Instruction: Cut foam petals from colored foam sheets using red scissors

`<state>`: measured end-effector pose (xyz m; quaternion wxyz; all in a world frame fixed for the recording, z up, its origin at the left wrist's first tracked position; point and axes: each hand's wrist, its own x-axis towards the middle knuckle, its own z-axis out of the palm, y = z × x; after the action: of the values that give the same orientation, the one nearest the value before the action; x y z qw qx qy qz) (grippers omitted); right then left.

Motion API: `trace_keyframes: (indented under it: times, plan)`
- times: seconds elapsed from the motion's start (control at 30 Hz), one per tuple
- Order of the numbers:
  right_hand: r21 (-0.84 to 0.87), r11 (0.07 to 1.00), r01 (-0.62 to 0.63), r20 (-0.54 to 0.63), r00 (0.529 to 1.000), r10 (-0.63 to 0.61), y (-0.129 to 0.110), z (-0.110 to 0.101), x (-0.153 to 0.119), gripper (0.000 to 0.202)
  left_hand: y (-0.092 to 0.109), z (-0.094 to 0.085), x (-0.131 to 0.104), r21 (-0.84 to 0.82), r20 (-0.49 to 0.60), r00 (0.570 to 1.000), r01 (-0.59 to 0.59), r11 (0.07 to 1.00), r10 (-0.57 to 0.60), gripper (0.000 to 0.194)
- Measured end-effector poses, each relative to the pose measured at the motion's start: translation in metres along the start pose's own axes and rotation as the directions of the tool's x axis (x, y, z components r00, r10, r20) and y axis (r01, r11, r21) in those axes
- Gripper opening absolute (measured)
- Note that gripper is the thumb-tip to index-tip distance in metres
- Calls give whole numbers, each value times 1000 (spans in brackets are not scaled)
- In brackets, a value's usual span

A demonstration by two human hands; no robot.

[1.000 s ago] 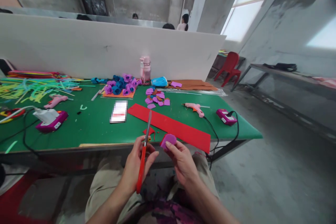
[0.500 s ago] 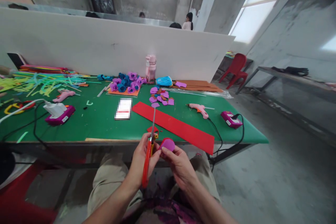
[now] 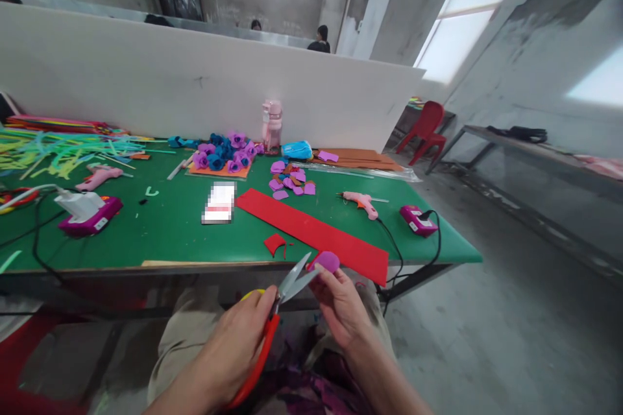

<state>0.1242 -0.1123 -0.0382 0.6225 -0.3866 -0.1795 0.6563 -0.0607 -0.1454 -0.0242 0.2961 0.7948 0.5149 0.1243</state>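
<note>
My left hand [image 3: 243, 337] is closed round the scissors [image 3: 293, 280], whose blades are spread and point up and right. Between the thumb and fingers of my right hand [image 3: 343, 305] is a purple petal piece [image 3: 327, 262], with a red piece [image 3: 314, 263] partly hidden behind it. The blade tips are close beside these pieces. On the green table, a long red strip [image 3: 316, 233] lies beyond my hands, and a small red scrap [image 3: 275, 244] is left of it.
Purple cut pieces [image 3: 292, 183], paper flowers [image 3: 224, 154] and a pink bottle [image 3: 272, 126] stand toward the white divider [image 3: 219, 84]. A pink glue gun [image 3: 363, 202] and purple power box [image 3: 417, 220] are at the right; another box [image 3: 91, 217] is left.
The scissors have opened and swung from nearly upright toward the right, with my left hand now round the handles. My right hand has moved right with the petal. The view has shifted slightly.
</note>
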Motion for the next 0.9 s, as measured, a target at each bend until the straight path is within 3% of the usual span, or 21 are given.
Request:
trace_keyframes:
  times: [0.13,0.9]
  plan:
    - [-9,1000,13,16,1000,-13,0,1,-3,19,6,-4,-1,93,73,997,31,995,-38,51]
    - [-24,1000,6,-19,1000,-7,0,2,-9,25,10,-3,7,65,110,994,11,998,-18,48]
